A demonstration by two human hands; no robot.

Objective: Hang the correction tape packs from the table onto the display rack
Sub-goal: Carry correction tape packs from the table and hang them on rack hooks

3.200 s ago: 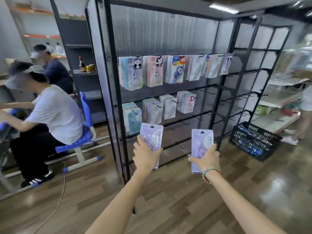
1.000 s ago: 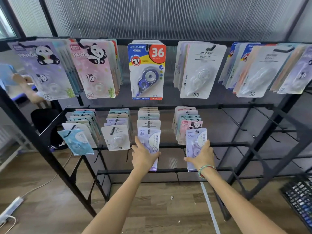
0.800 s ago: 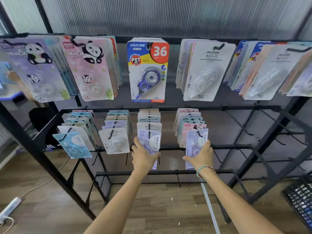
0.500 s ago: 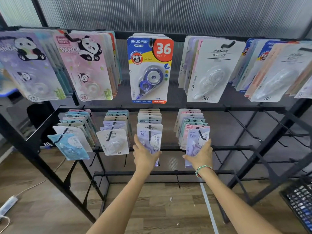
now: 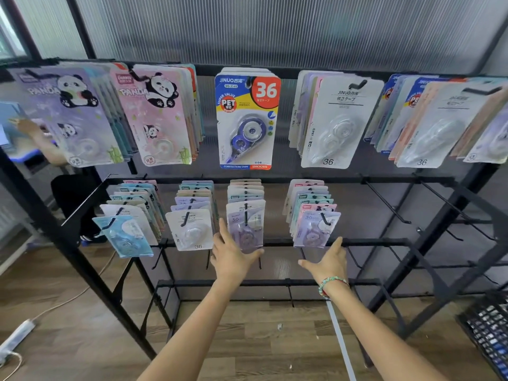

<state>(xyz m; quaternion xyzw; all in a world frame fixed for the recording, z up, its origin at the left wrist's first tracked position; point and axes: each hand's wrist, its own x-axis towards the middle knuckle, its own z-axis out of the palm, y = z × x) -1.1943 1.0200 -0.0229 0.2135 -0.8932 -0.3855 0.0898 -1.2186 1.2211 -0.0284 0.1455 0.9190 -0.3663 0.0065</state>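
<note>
Nearest, both forearms reach up from the bottom edge toward the rack's middle row. The left hand (image 5: 233,264) has its fingers spread and nearly straight, fingertips touching the lower edge of a lilac pack (image 5: 245,228) that hangs at the front of a peg. The right hand (image 5: 328,264) is also spread and holds nothing, just below a second lilac pack (image 5: 314,229) hanging tilted on the next peg to the right. Both packs look threaded on their hooks, so I judge the hanging step all but finished, with the hands at the point of release.

Farther back, more packs fill those pegs, and a top row (image 5: 246,119) hangs above. Empty hooks (image 5: 387,202) stand to the right.

The next move probably calls for drawing both hands away without snagging the cards, then fetching more packs; the worktop is out of view.
</note>
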